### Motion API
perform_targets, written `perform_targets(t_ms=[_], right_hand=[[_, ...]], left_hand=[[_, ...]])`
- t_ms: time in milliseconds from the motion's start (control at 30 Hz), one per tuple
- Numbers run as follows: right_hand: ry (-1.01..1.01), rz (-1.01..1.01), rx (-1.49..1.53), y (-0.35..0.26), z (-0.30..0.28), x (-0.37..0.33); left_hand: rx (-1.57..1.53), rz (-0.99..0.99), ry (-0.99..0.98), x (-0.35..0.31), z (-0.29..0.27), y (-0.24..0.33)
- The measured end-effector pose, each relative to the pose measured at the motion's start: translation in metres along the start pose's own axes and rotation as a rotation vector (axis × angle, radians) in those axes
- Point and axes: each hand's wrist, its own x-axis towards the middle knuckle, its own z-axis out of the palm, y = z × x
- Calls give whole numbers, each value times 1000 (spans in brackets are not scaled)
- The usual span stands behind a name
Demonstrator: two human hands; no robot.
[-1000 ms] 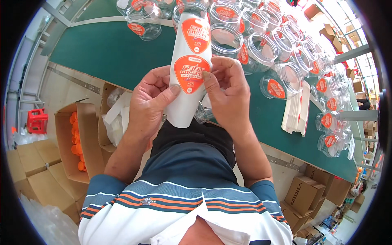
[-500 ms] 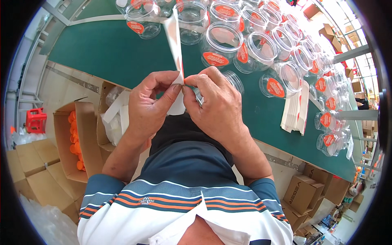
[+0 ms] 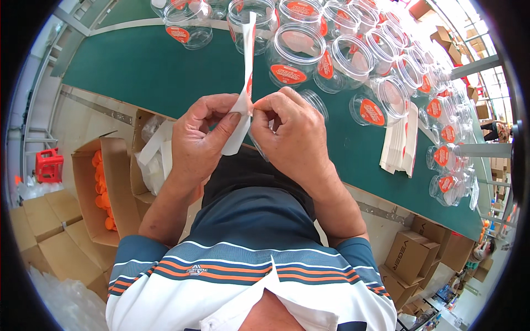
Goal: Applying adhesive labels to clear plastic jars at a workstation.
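My left hand point(image 3: 201, 132) pinches a white label strip point(image 3: 247, 71) between thumb and fingers. The strip stands up from the hand, turned nearly edge-on, with orange labels showing along one side and its lower end hanging below the thumb. Against the strip's right edge, my right hand point(image 3: 290, 129) has thumb and forefinger closed in a pinch; the tips are partly hidden. Just behind that hand, a clear round jar point(image 3: 316, 105) is mostly covered by it. Beyond stand several clear jars with orange labels, the nearest being a wide-mouthed jar point(image 3: 298, 52).
A stack of label strips point(image 3: 398, 146) lies on the green table point(image 3: 138, 71), right of my hands. Below the table's left edge, an open carton point(image 3: 118, 187) holds orange lids point(image 3: 100, 185). More cartons point(image 3: 411, 254) stand at the lower right, near a metal post point(image 3: 486, 150).
The strip has turned more upright, its top shifting right. My right hand's fingers have curled in closer at the strip's edge, and both hands have moved slightly.
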Motion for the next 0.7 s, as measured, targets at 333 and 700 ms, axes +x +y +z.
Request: perform_targets(t_ms=[333, 700], right_hand=[[20, 235, 127, 24, -25, 1], [-36, 424, 263, 23, -29, -4]], left_hand=[[7, -26, 215, 22, -46, -30], [1076, 747, 354, 22, -22, -50]])
